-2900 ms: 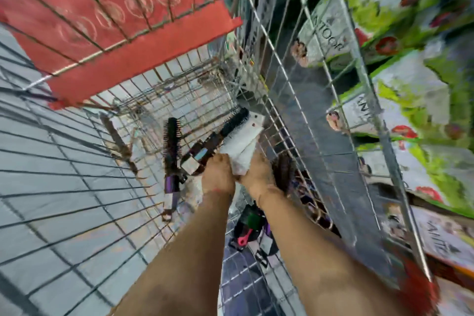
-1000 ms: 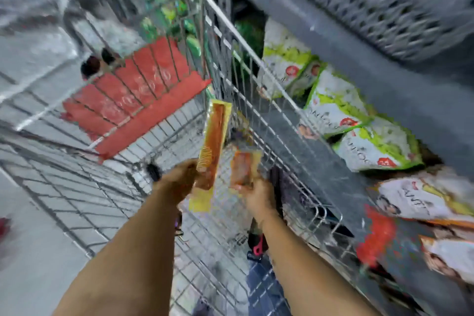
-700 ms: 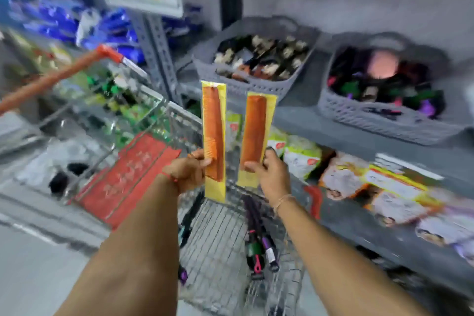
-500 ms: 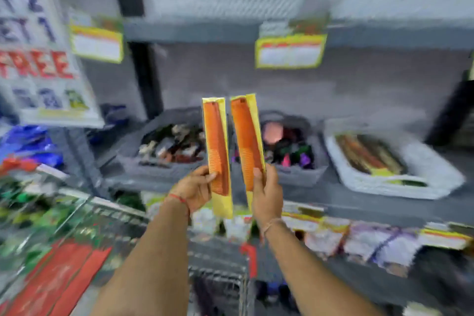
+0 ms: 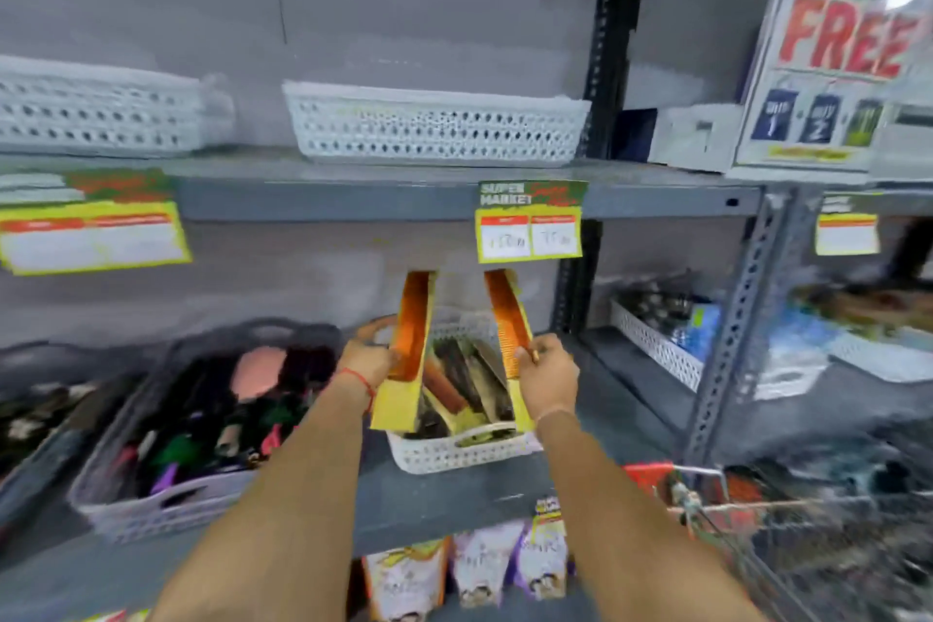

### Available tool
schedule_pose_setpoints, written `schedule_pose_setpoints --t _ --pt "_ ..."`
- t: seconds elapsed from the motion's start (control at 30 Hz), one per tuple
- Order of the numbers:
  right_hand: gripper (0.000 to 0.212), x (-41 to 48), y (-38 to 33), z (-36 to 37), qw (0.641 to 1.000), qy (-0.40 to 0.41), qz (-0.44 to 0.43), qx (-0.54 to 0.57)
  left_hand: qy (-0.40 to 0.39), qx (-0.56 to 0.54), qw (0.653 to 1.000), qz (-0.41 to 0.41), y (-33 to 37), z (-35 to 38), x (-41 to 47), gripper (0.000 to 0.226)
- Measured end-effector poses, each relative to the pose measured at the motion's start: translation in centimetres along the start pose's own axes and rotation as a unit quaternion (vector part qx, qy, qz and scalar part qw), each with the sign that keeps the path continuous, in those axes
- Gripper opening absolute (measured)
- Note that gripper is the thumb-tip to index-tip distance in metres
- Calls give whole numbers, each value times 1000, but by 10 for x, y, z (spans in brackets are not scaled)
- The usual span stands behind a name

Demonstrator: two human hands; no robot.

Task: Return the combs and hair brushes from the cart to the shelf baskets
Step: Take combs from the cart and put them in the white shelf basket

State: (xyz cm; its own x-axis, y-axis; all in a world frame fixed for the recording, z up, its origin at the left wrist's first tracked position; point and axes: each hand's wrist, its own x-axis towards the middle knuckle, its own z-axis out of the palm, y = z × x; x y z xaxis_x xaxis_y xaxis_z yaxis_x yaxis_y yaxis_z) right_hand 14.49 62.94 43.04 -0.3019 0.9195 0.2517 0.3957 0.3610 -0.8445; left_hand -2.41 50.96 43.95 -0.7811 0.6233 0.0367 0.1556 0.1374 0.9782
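At the left end of the shelf (image 5: pixel 454 495) sits a grey basket (image 5: pixel 166 500) of brushes and hair pieces. Half a second ago both packaged combs stood upright in front of it and the white basket was off to the right; now they hang directly over the white basket (image 5: pixel 454 455), which stands at the shelf's front edge and already holds similar combs. The left hand (image 5: pixel 366 361) is closed around the left comb (image 5: pixel 411 333), whose card tilts slightly inward. The right hand (image 5: pixel 548 371) pinches the right comb (image 5: pixel 507 318), which leans away to the left at its top. Neither comb has touched the basket's contents yet. The move from the cart (image 5: pixel 808 545), now at the lower right, looks finished; lowering and letting go is probably all that remains for this pair.
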Motion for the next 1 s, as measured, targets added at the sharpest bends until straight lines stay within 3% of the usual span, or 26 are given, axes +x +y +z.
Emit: schedule_pose_setpoints --t 0.17,0.3,0.37,0.47,0.53,0.57,0.63,0.7,0.77,0.83,0.9,1.0 --pt "25 65 18 10 994 -88 19 -59 24 82 995 -44 -11 51 41 47" --pt "33 86 40 33 979 -188 27 -79 46 158 981 -100 -30 82 53 28" --pt "37 87 56 44 959 -239 7 -155 9 321 936 -148 -51 90 57 63" --pt "31 83 68 52 914 -246 -84 -312 18 486 861 -153 -70 93 55 45" --pt "32 83 69 53 908 -234 -98 -334 -25 518 846 -124 -66 89 51 47" --pt "35 82 66 52 909 -232 -93 -333 -39 513 851 -105 -62 85 48 47" --pt "43 76 53 50 935 -214 -76 -274 -21 426 903 -62 -52 72 41 45" --pt "47 55 27 51 970 -187 -74 -135 13 237 970 -49 -40 44 22 39" --pt "41 18 -11 57 976 -196 -98 12 30 68 996 -39 -31 3 -15 29" --pt "28 -38 -48 70 952 -251 -88 151 75 10 997 -31 -35 -52 -68 16" --pt "26 -98 -75 91 912 -321 -69 246 146 -10 988 -54 -56 -106 -125 17" --pt "25 -198 -87 145 846 -471 -31 250 241 -52 957 -154 -105 -179 -209 27"
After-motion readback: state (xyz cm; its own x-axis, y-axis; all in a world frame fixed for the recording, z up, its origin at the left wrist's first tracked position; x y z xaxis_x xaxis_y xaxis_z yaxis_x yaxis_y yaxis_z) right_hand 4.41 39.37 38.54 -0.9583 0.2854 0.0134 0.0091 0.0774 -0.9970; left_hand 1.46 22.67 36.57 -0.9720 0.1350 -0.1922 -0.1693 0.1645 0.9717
